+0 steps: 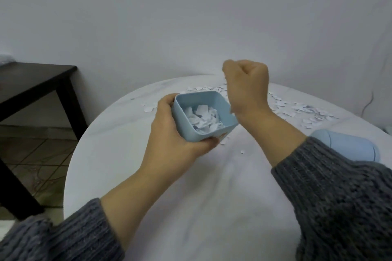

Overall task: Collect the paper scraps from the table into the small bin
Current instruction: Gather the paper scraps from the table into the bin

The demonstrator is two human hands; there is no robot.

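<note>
Two hands over the worktop [148, 176]: the left hand [174, 133] grips the scrap-filled small bin [197, 93]. The right hand [246, 82] has its fingers fisted just right of the bin, contents unclear. Loose paper scraps [297, 110] lie far right.

Small bin [192, 131]: plain pale blue.
Paper scraps [297, 109]: white, a few shaded bluish grey.
Round table [148, 176]: white with faint grey marbling.
Sleeves [339, 197]: dark grey chunky knit, ribbed at the cuffs.
Rounded object [347, 146], near right: pale blue with a thin dark line.
Side table [31, 82], far left: blackish brown.
Floor [31, 154]: brown tiles with pale curling lines.
Wall [191, 17]: plain greyish white.
</note>
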